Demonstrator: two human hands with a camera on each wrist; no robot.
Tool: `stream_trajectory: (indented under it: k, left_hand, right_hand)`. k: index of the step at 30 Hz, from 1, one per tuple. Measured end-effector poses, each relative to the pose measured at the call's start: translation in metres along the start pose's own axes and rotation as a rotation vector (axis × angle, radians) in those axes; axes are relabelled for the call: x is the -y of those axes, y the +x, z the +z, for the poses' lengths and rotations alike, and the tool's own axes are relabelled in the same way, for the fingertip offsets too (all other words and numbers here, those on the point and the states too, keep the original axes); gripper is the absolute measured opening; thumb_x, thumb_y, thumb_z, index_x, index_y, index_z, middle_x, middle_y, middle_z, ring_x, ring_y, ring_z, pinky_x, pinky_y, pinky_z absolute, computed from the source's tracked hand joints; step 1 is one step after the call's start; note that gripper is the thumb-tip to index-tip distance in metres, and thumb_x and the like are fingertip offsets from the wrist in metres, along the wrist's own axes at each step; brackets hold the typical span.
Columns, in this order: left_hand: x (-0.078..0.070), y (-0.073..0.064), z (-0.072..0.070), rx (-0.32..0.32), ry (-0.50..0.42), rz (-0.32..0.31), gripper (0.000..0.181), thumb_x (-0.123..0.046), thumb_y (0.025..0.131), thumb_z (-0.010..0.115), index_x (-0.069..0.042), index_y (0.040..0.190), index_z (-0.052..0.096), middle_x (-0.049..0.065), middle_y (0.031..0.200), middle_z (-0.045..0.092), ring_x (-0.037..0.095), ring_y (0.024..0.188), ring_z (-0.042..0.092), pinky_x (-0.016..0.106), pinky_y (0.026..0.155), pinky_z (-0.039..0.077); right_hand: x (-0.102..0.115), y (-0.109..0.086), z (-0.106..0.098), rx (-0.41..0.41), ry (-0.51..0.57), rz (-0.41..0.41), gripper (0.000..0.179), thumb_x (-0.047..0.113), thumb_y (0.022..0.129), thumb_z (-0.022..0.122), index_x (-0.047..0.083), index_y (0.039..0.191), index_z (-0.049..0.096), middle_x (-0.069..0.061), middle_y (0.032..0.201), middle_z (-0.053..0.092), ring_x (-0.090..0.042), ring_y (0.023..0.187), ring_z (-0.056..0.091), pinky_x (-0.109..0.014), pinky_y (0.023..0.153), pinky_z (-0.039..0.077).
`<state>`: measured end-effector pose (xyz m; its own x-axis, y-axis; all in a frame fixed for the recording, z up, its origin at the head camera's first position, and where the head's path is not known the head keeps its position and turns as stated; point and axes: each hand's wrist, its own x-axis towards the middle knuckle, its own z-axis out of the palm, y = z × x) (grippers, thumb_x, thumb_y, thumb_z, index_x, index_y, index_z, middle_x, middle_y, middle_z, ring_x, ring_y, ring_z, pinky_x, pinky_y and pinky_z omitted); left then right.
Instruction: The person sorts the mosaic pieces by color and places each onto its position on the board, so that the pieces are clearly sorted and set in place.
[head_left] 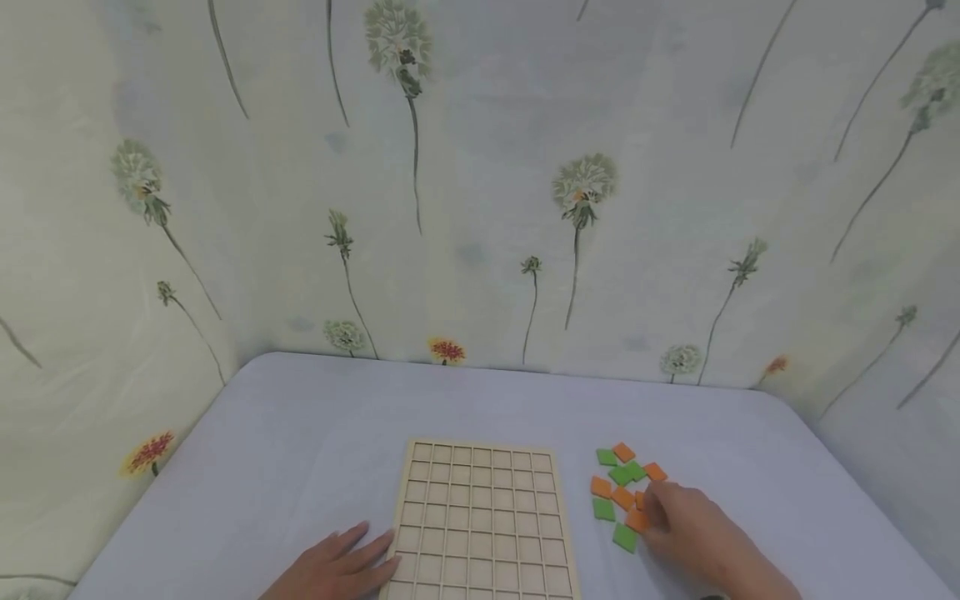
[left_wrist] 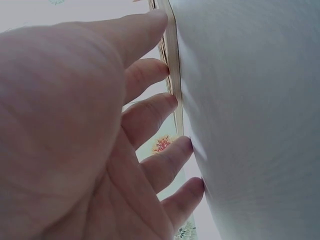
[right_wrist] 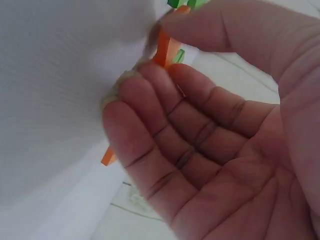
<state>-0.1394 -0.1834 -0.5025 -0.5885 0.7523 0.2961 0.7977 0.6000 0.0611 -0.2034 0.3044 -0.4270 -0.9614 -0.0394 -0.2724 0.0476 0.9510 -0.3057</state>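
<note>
Left hand [head_left: 333,571], bottom of the head view, left of centre: fingers straight and spread, holding nothing, a couple of fingertips against the left edge of the wooden grid board [head_left: 481,521]. Board lies flat, bottom centre, lower edge cut off by the frame. Left wrist view: the board's side runs down from top centre, my fingertips along it.

Right hand [head_left: 686,525], lower right of the head view: fingers curled, thumb and forefinger pinching an orange tile [right_wrist: 165,47], upper centre in the right wrist view, tilted on edge. Loose green tiles [head_left: 603,509] and other orange tiles [head_left: 601,487] lie scattered just beside my fingers, between hand and board, some touching or overlapping. White table [head_left: 322,442] under everything; dandelion-print cloth [head_left: 480,167] fills the upper frame.
</note>
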Motion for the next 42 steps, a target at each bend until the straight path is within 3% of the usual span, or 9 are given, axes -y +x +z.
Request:
stream_trajectory:
  k: [9, 13, 22, 35, 42]
  left_hand:
    - [-0.003, 0.002, -0.002, 0.005, 0.022, -0.013, 0.065, -0.062, 0.095, 0.066, -0.015, 0.141, 0.068, 0.008, 0.147, 0.062, 0.04, 0.126, 0.062, 0.049, 0.087, 0.058]
    - [-0.001, 0.002, -0.002, -0.003, 0.026, -0.01, 0.063, -0.06, 0.096, 0.066, -0.016, 0.141, 0.068, 0.008, 0.147, 0.062, 0.04, 0.126, 0.062, 0.05, 0.087, 0.057]
    - [-0.002, 0.001, -0.003, 0.007, 0.025, -0.022, 0.063, -0.06, 0.096, 0.066, -0.017, 0.143, 0.066, 0.007, 0.148, 0.061, 0.04, 0.128, 0.061, 0.051, 0.089, 0.057]
    - [-0.003, -0.003, 0.0, -0.009, -0.009, -0.018, 0.062, -0.058, 0.097, 0.066, -0.017, 0.144, 0.066, 0.007, 0.149, 0.06, 0.039, 0.129, 0.06, 0.052, 0.088, 0.057]
    - [-0.004, -0.003, 0.001, -0.001, -0.005, -0.028, 0.062, -0.058, 0.097, 0.066, -0.018, 0.144, 0.066, 0.005, 0.149, 0.06, 0.038, 0.129, 0.06, 0.052, 0.089, 0.056]
  right_hand:
    - [0.007, 0.001, -0.003, -0.025, 0.009, -0.024, 0.023, 0.007, 0.087, 0.079, 0.006, 0.108, 0.072, 0.001, 0.092, 0.066, -0.017, 0.084, 0.058, -0.044, 0.081, 0.057]
    - [0.008, -0.001, -0.005, -0.032, -0.014, -0.063, 0.021, 0.008, 0.085, 0.08, 0.008, 0.105, 0.073, 0.002, 0.092, 0.064, -0.016, 0.083, 0.057, -0.044, 0.081, 0.056]
    - [0.013, -0.001, -0.005, -0.039, -0.058, -0.06, 0.024, 0.026, 0.088, 0.085, 0.011, 0.103, 0.074, 0.005, 0.088, 0.064, -0.016, 0.081, 0.056, -0.044, 0.081, 0.054]
    - [0.008, -0.001, 0.0, -0.027, -0.052, -0.067, 0.008, 0.012, 0.09, 0.078, 0.007, 0.09, 0.072, -0.001, 0.082, 0.058, -0.018, 0.075, 0.052, -0.04, 0.071, 0.05]
    - [0.009, -0.001, 0.001, -0.017, -0.04, -0.015, 0.013, 0.014, 0.09, 0.08, 0.005, 0.097, 0.073, 0.0, 0.082, 0.06, -0.018, 0.076, 0.053, -0.04, 0.072, 0.053]
